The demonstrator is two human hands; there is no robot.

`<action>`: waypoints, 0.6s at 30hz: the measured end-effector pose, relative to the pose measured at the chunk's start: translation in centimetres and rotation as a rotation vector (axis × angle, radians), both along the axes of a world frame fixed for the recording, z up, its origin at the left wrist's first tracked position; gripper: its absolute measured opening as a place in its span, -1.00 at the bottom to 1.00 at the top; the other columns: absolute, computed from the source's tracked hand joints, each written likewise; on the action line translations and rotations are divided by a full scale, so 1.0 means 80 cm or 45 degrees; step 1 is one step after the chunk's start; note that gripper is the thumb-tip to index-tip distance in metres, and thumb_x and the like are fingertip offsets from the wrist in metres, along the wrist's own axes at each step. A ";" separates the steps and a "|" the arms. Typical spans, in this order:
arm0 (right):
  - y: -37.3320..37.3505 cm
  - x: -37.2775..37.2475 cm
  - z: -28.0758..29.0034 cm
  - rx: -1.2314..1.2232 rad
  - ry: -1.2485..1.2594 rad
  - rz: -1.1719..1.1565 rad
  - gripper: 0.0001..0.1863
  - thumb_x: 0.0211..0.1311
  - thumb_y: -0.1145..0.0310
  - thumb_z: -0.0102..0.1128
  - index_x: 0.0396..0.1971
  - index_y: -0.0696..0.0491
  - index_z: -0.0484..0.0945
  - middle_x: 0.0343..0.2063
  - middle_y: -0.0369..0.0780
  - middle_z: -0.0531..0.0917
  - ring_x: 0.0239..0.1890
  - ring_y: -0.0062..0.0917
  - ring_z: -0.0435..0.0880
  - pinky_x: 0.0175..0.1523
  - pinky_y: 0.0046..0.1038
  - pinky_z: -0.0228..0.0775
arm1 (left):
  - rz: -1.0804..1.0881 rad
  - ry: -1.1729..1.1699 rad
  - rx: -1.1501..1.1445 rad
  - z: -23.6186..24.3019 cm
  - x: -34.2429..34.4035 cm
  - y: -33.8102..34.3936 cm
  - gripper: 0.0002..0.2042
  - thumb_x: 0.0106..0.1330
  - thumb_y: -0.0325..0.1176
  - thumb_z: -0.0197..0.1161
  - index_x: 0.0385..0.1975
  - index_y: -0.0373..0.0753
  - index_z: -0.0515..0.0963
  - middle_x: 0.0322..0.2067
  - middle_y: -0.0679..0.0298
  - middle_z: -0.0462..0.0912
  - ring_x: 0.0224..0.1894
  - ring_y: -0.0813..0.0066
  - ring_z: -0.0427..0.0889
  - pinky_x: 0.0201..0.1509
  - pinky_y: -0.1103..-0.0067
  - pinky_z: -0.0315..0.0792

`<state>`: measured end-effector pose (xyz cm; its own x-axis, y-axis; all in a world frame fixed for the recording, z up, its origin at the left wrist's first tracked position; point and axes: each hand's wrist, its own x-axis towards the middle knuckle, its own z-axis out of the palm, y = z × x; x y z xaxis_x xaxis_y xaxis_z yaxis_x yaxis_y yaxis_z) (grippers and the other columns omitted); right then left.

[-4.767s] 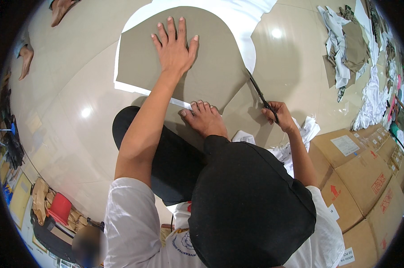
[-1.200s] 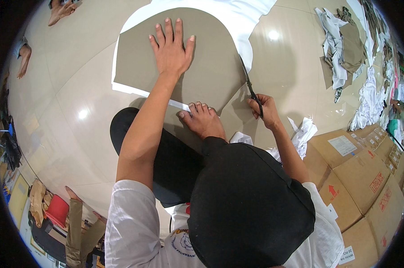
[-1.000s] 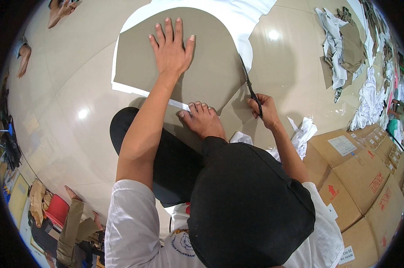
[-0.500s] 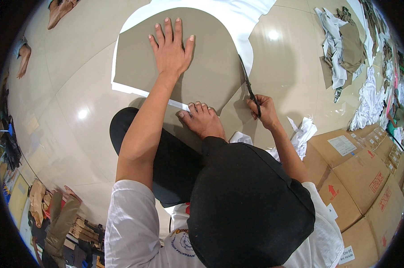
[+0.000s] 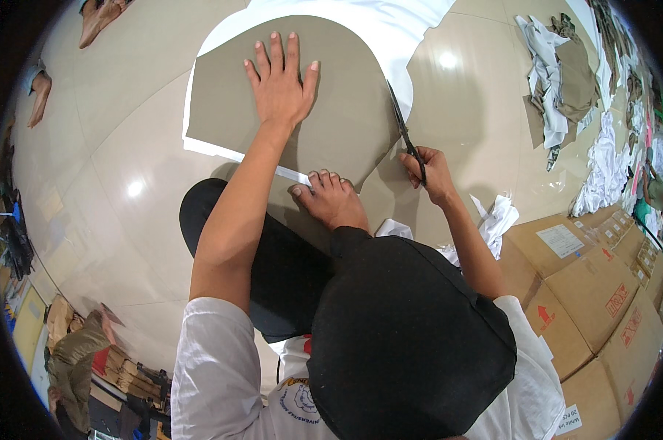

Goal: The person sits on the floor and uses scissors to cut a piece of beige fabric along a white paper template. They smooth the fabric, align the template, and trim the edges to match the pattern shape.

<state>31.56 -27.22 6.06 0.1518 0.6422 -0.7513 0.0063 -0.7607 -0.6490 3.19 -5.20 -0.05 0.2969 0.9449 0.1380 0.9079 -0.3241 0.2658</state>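
Observation:
My left hand (image 5: 282, 92) lies flat with fingers spread on a large khaki piece (image 5: 350, 81), round-topped and smooth, which rests over white material (image 5: 419, 18) on the tiled floor. My right hand (image 5: 430, 172) grips black scissors (image 5: 396, 106) by the handles, their blades angled along the piece's right edge at the white border. Whether the blades are biting into it, I cannot tell. My bare foot (image 5: 331, 202) is on the lower edge beside a white strip, with a loose-looking khaki section under and right of it.
Cardboard boxes (image 5: 566, 293) stand at lower right, near white scraps (image 5: 493, 220). Cloth piles (image 5: 559, 81) lie along the right, where another person (image 5: 650, 187) is partly visible. Others' bare feet (image 5: 97, 22) show at top left; olive-trousered legs (image 5: 78, 356) are at lower left.
My right hand and the scissors have moved up along the piece's right edge. My left hand stays spread on it. The co-worker's olive-clad legs at lower left have shifted leftward.

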 end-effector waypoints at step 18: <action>0.000 -0.004 0.001 0.029 0.015 0.006 -0.66 0.44 0.22 0.49 -0.49 0.05 0.60 -0.68 -0.38 0.55 -0.69 -0.72 0.49 -0.58 -0.57 0.27 | 0.003 0.011 0.002 -0.001 -0.001 -0.001 -0.26 0.70 0.27 -0.19 0.75 0.04 0.11 0.74 0.04 0.05 0.76 -0.22 -0.10 0.77 -0.19 -0.25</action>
<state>31.26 -27.21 6.15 0.1402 0.6597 -0.7384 0.0018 -0.7459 -0.6660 3.14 -5.26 -0.17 0.2960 0.9453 0.1369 0.9109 -0.3225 0.2572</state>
